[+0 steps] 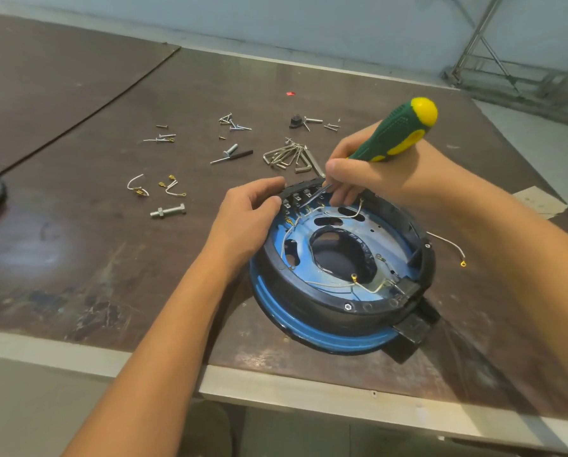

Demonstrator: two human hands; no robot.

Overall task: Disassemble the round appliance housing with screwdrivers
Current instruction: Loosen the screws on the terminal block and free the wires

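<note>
2 hands work the round housing (341, 311): left hand (246, 219) grips its far rim, right hand (358, 176) grasps the green-yellow screwdriver (394, 133), tip at the terminals

My left hand (244, 222) comes in from lower left on a bare forearm, fingers curled over the housing (341, 306) rim, while my right hand (368, 179) crosses from the right, gripping the screwdriver (396, 131), fingertips pointing down.
</note>
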